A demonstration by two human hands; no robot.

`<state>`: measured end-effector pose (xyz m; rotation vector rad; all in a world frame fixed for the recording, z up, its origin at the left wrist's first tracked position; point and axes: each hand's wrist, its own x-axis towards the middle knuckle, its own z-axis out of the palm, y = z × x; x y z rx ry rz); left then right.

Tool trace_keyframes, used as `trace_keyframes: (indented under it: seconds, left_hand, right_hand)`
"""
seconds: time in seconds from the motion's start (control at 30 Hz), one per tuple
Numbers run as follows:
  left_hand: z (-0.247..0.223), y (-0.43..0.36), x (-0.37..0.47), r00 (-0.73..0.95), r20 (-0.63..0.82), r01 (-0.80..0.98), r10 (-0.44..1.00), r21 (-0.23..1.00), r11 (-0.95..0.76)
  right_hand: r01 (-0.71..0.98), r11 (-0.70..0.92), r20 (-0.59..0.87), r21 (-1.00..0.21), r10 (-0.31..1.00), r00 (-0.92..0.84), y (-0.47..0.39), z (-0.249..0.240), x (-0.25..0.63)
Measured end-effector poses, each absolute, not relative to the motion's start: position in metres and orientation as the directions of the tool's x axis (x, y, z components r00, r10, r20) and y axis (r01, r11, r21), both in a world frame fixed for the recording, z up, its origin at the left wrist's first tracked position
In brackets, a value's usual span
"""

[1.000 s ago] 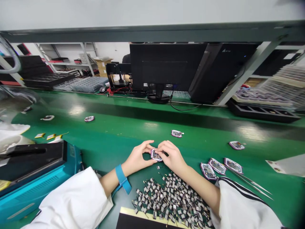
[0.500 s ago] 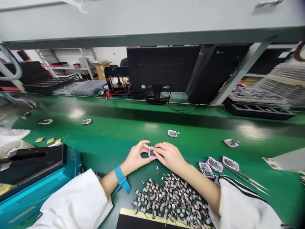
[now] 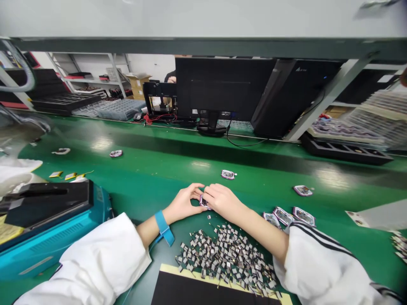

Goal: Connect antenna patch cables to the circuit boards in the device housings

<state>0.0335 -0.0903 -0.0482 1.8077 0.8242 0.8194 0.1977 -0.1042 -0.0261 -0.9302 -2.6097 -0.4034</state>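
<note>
My left hand [image 3: 183, 203] grips the left edge of a small purple-rimmed device housing with a circuit board in it [image 3: 204, 202], thumb below and fingers above. My right hand [image 3: 223, 201] is closed over the housing's right side, its fingertips on the board, partly hiding it. Whether a small part sits between those fingertips, I cannot tell. Just below the hands lies a large heap of small grey square parts with short leads [image 3: 227, 256]. One loose grey part [image 3: 209, 217] lies between the heap and the housing.
Similar housings lie at the right [image 3: 303, 216], farther back [image 3: 228, 174] and at the left [image 3: 116, 153]. A teal machine [image 3: 63, 237] stands at my left, near yellow-edged flat cells [image 3: 70, 176]. A black monitor [image 3: 222, 89] stands behind. A metal bracket [image 3: 378, 214] juts in from the right.
The view has shifted slightly. My right hand's fingers have curled in closer over the housing, covering more of it. The tweezers seen at the right are now hidden around my right sleeve.
</note>
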Motion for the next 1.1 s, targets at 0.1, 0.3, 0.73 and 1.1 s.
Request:
trace_keyframes:
  seconds: [0.1, 0.3, 0.73, 1.1]
  left_hand:
    - [-0.049, -0.09, 0.035, 0.548, 0.169, 0.189, 0.819, 0.929, -0.318]
    - [-0.06, -0.046, 0.026, 0.299, 0.233, 0.323, 0.925, 0.888, -0.328]
    - [-0.042, -0.113, 0.036, 0.765, 0.305, 0.378, 0.567, 0.501, -0.779]
    - [-0.043, -0.115, 0.025, 0.67, 0.354, 0.5, 0.653, 0.435, -0.749]
  right_hand:
    - [0.543, 0.814, 0.292, 0.206, 0.478, -0.828, -0.097, -0.015, 0.199]
    - [0.89, 0.455, 0.251, -0.042, 0.867, -0.432, -0.056, -0.003, 0.253]
    - [0.922, 0.253, 0.126, -0.291, 0.966, -0.226, -0.025, -0.041, 0.283]
    - [0.766, 0.382, 0.087, -0.517, 0.914, -0.396, -0.1, -0.034, 0.236]
